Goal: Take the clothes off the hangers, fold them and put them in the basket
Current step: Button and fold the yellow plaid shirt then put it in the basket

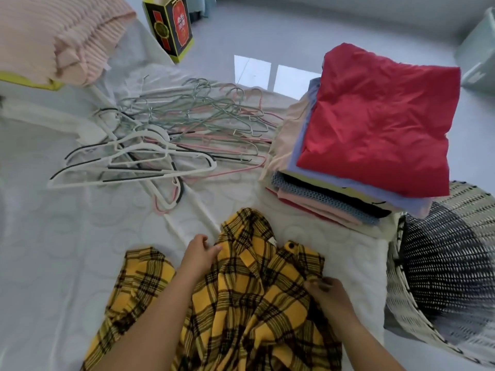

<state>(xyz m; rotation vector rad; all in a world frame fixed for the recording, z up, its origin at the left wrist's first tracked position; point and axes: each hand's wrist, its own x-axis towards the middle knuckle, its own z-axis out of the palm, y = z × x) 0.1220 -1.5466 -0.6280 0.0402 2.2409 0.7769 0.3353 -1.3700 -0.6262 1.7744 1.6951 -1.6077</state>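
Note:
A yellow and black plaid shirt (241, 295) lies crumpled on the white mattress (53, 263) in front of me. My left hand (199, 254) pinches the shirt's cloth near its collar. My right hand (328, 291) grips the cloth at the shirt's right side. A stack of folded clothes (348, 188) with a red garment (380, 121) on top stands at the right of the mattress. Beside the mattress at the far right stands a white woven basket (442, 269) with a dark inside. A heap of bare hangers (166, 135) lies further back on the mattress.
Folded pink striped bedding (59, 36) sits at the back left. A dark and yellow box (170, 25) stands on the floor behind the mattress. A pale green bin (479, 62) stands on the floor at the far right. A white rod (187, 210) runs under the hangers.

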